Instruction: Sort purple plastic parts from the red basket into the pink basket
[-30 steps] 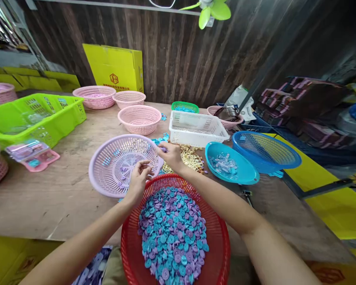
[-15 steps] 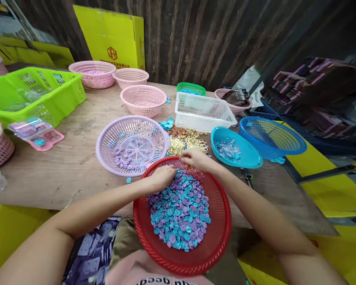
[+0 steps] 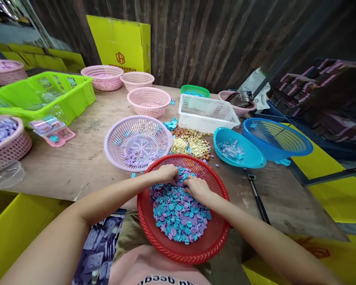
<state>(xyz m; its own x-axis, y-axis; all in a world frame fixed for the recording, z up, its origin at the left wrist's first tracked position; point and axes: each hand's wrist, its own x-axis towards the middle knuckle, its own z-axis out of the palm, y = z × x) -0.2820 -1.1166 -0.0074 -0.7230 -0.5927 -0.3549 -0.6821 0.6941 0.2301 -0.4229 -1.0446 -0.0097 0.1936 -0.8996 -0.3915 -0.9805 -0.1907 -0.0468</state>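
A red basket (image 3: pixel 195 247) rests on my lap against the table edge, heaped with small blue and purple round pieces (image 3: pixel 178 211). My left hand (image 3: pixel 165 174) lies on the far side of the heap, fingers curled into the pieces. My right hand (image 3: pixel 196 189) is beside it on the pile, fingers bent down among the pieces. What either hand pinches is hidden. Just beyond stands a lilac basket (image 3: pixel 111 142) with a few purple pieces (image 3: pixel 132 157) in it.
On the wooden table (image 3: pixel 86 158) stand pink baskets (image 3: pixel 149 101), a white crate (image 3: pixel 206 114), a turquoise bowl (image 3: pixel 246 156), a blue basket (image 3: pixel 277 138) and a green crate (image 3: pixel 47 99). Gold and tan small parts (image 3: pixel 190 144) lie between the baskets. A yellow box (image 3: pixel 123 39) leans on the wall.
Both hands came back from the lilac basket into the red basket and now dig in the pieces. The camera tilted down and shifted.
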